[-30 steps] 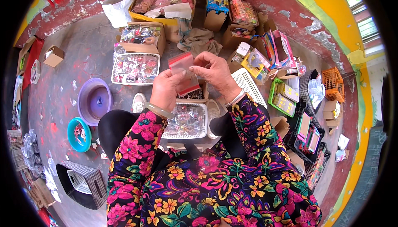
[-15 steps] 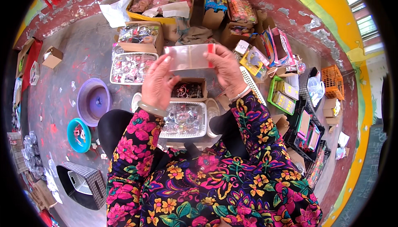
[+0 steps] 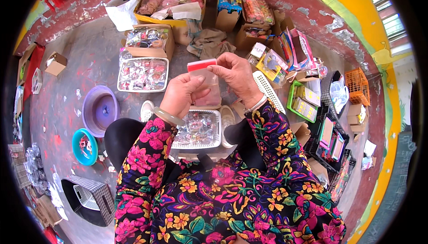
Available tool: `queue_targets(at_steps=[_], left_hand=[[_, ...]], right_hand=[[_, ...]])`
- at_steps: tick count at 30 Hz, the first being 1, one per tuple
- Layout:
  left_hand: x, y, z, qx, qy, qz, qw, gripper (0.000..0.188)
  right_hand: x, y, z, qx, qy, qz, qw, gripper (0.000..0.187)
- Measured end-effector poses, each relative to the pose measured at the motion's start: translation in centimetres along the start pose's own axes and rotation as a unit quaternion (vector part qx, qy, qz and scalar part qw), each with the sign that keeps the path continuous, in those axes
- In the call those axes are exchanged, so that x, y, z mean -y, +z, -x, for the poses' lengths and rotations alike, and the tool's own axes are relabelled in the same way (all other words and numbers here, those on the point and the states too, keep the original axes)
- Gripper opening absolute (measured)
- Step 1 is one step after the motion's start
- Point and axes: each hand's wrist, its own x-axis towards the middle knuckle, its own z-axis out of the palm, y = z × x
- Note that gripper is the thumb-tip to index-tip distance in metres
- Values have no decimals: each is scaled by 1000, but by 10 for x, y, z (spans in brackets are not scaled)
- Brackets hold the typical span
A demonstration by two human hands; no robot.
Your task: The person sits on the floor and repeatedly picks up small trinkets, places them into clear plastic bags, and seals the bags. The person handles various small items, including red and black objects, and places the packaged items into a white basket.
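Note:
A clear plastic bag (image 3: pixel 214 92) with a red strip along its top hangs upright between my hands. My right hand (image 3: pixel 240 77) pinches it at the right end of the red strip. My left hand (image 3: pixel 180 94) grips its left side just below the strip, thumb on the near face. Below my hands, between my feet, sits a white plastic basket (image 3: pixel 219 132) with small packaged items in it. The bag and my hands mostly hide what lies just behind that basket.
Another white basket (image 3: pixel 119 78) of packets stands ahead on the left, before a cardboard box (image 3: pixel 170 43). A purple basin (image 3: pixel 91 106) and a teal basin (image 3: pixel 95 148) stand left. To the right are a green basket (image 3: pixel 292 93) and a black crate (image 3: pixel 315 148).
The bag has turned from lying sideways, red end at right, to hanging with its red strip on top. My hands have come closer together, and the left one has closed on its side.

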Motion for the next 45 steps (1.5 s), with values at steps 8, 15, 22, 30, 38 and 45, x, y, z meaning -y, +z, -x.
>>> queue_targets(at_steps=[8,15,22,30,38,45], left_hand=[[1,3,2,-33,20,69,997,21],[2,1,4,-50,19,50,997,20],[4,3,4,-73,23,45,996,19],[3,4,4,-89,19,65,994,20],[9,1,4,-87,3,63,994,21],[9,-2,4,-90,17,67,994,21]], right_hand=[[2,12,4,-36,-81,124,988,18],[2,18,5,-28,-110,172,979,16],[-3,21,5,-12,-127,191,973,17],[-1,27,8,-60,-277,475,833,16],[4,32,10,-85,-255,402,875,12],[13,28,9,-19,-354,344,870,11]])
